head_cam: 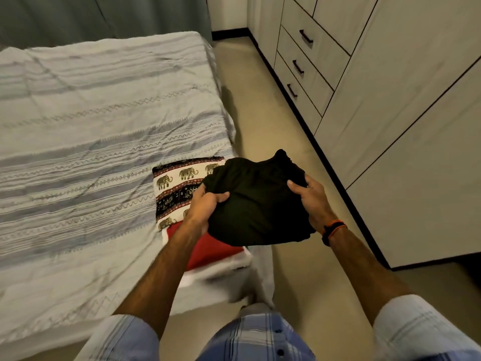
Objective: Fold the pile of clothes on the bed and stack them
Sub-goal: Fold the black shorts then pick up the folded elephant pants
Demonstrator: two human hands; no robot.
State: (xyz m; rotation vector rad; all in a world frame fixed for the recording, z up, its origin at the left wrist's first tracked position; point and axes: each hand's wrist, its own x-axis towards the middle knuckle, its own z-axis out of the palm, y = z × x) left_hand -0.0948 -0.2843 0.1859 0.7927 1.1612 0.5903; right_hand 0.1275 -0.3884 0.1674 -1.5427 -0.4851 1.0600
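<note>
Folded black garment (256, 201) gripped at either edge by left hand (204, 207) and right hand (311, 198), above the bed's (78, 113) folded clothes (179, 183).

Home bedrm: bed (104, 105) w/ striped cover, wardrobe (390, 100), curtain (104, 16).
</note>
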